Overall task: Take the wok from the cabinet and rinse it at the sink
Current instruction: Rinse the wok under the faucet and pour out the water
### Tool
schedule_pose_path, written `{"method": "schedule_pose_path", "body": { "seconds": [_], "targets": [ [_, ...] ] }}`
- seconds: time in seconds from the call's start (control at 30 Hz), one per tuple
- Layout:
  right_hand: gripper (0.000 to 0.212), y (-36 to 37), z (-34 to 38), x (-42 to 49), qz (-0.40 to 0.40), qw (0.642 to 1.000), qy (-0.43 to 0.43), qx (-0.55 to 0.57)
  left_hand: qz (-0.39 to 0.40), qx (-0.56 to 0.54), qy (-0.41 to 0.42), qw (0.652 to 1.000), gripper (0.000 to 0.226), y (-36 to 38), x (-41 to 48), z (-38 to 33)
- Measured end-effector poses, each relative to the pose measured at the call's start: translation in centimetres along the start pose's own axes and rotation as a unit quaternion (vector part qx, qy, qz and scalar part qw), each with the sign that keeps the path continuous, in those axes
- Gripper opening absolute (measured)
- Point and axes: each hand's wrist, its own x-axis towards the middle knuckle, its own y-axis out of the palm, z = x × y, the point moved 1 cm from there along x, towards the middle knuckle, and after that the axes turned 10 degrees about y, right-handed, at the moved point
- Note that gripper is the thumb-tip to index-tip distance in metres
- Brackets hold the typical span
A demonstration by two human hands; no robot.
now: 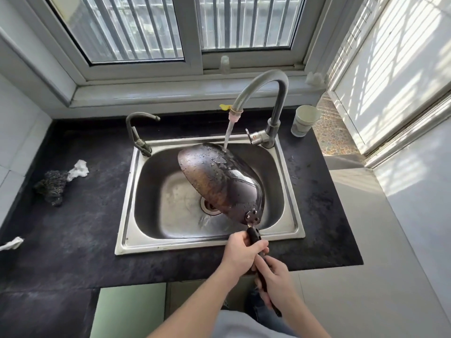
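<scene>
The dark, blackened wok (pixel 219 178) is held tilted over the steel sink (pixel 127 230), its rounded underside facing up toward me. Water runs from the tall curved faucet (pixel 263 91) onto the wok's far upper edge. My left hand (pixel 244 252) grips the black handle just below the riveted bracket. My right hand (pixel 274 281) holds the same handle lower down, closer to my body. The handle is mostly hidden inside both hands.
A smaller second tap (pixel 138 129) stands at the sink's back left. A dark scouring pad (pixel 52 187) and crumpled white tissue (pixel 79 169) lie on the black counter (pixel 73 240) at left. A paper cup (pixel 305 120) sits at back right. The window is behind.
</scene>
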Motion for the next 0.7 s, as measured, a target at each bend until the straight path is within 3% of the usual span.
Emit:
{"method": "schedule_pose_path", "body": {
  "seconds": [0.47, 0.6, 0.7],
  "targets": [
    [0.036, -2.4, 1.3, 0.5, 0.025, 0.994, 0.052, 0.088, 0.021, 0.062, -0.02, 0.998, 0.02, 2.2, 1.8, -0.8],
    [0.034, -2.9, 2.1, 0.4, 0.053, 0.988, 0.074, 0.122, 0.018, -0.066, -0.063, 0.996, 0.029, 2.6, 1.8, -0.9],
    [0.032, -3.3, 2.7, 0.3, 0.062, 0.985, 0.084, 0.136, 0.047, -0.261, -0.11, 0.958, 0.026, 2.9, 1.7, -0.9]
  ]
}}
